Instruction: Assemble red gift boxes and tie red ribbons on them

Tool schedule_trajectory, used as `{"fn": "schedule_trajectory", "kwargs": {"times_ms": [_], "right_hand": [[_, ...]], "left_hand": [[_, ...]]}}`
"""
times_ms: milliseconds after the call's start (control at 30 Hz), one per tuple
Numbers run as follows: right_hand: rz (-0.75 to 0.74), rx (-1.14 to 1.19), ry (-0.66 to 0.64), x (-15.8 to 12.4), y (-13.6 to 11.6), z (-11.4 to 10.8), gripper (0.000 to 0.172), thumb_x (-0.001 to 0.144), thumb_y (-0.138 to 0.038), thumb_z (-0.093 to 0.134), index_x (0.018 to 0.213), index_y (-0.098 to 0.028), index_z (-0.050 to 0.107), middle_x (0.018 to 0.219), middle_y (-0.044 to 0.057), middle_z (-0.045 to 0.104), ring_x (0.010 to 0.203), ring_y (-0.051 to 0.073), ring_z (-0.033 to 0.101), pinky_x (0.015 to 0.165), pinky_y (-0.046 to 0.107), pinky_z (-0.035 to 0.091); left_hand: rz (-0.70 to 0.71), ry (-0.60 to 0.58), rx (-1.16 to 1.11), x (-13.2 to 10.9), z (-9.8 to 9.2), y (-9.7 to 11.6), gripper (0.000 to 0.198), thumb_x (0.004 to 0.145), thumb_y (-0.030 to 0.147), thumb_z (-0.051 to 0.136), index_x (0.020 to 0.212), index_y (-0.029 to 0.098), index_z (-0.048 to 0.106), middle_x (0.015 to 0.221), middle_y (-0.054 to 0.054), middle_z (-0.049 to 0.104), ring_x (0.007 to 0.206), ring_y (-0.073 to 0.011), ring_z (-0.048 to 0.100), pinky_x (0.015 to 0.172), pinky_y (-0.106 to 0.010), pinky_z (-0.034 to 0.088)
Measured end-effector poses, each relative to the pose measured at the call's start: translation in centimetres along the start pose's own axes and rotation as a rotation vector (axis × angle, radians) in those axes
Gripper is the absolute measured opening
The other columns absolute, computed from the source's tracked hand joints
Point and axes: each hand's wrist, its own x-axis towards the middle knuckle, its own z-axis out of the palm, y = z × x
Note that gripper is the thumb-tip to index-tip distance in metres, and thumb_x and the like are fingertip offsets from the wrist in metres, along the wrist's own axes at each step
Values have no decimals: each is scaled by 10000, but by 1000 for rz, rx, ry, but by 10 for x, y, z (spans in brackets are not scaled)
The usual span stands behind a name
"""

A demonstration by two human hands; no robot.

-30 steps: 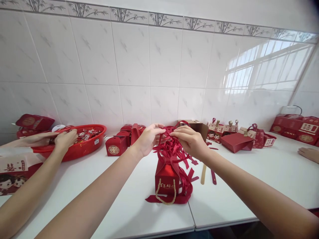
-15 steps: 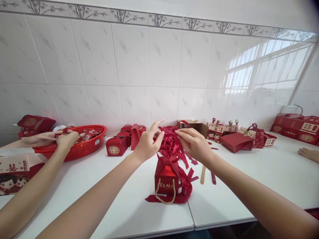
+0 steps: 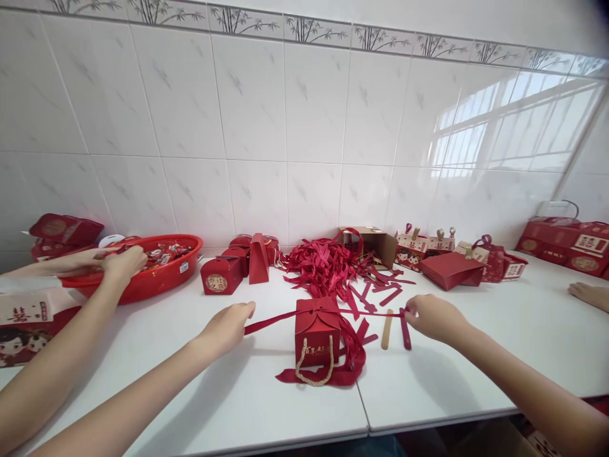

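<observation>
Stretches the red ribbon [image 3: 271,322] across the gift box [image 3: 314,336]

Now holds the left hand [image 3: 228,327] and right hand [image 3: 435,317] well apart, on either side of centre and lower than half a second ago, when close together above the gift box. Pinches the red ribbon between the fingertips of each, pressed together on it. Draws it nearly straight over the top of the box, upright at lower centre with a gold cord handle [image 3: 316,381] on its front. Leaves in fuller view, mid-frame, the ribbon heap [image 3: 328,263] partly covered before.

Works on a white table [image 3: 428,381], seamed toward bottom centre. Has at left a red basin [image 3: 157,279] beneath a co-worker's hands [image 3: 126,260], then small red boxes [image 3: 221,276]; just right of the heap, a cardboard box [image 3: 387,249]; at the right edge, another hand [image 3: 590,295]. Faces a pale tiled wall [image 3: 309,101], with a bamboo border [image 3: 252,22] along the top and window light reflected at upper right.
</observation>
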Motion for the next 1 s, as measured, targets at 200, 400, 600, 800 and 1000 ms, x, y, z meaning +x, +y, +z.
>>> {"fn": "schedule_trajectory", "kwargs": {"times_ms": [200, 400, 600, 800, 1000], "right_hand": [[-245, 316, 28, 6, -45, 10, 456, 919, -425, 404, 1225, -150, 601, 1246, 148, 602, 1129, 277, 563, 921, 366, 424], [-298, 625, -91, 5, -98, 27, 489, 966, -465, 256, 1094, -183, 634, 1052, 108, 691, 981, 244, 634, 849, 350, 452], [-214, 778, -181, 5, -115, 35, 522, 920, -479, 415, 1329, -156, 436, 1226, 146, 620, 1115, 254, 586, 928, 365, 424], [-250, 814, -161, 6, -120, 35, 479, 914, -395, 445, 1342, -182, 428, 1250, 132, 604, 1118, 259, 574, 911, 379, 430], [-274, 830, -99, 9, -120, 45, 448, 898, -395, 456, 1297, -191, 436, 1133, 113, 637, 1033, 242, 597, 859, 362, 433]], "left_hand": [[52, 51, -236, 13, 33, 39, 74, 795, 282, 488, 788, 214, 514, 873, -39, 599, 848, -212, 576, 784, -333, 446], [33, 100, -430, 14, 62, 64, 186, 783, 368, 545, 862, 217, 472, 901, -27, 554, 876, -189, 567, 753, -306, 485], [5, 121, -512, 7, 76, 63, 187, 816, 378, 524, 850, 227, 420, 815, 9, 493, 772, -168, 517, 731, -314, 454], [-37, 103, -588, 4, 82, 66, 186, 840, 395, 486, 853, 230, 401, 782, 24, 471, 737, -162, 497, 696, -299, 433], [-47, 82, -614, 6, 84, 65, 203, 832, 399, 490, 848, 235, 371, 736, 50, 435, 692, -144, 479, 694, -286, 425]]}}
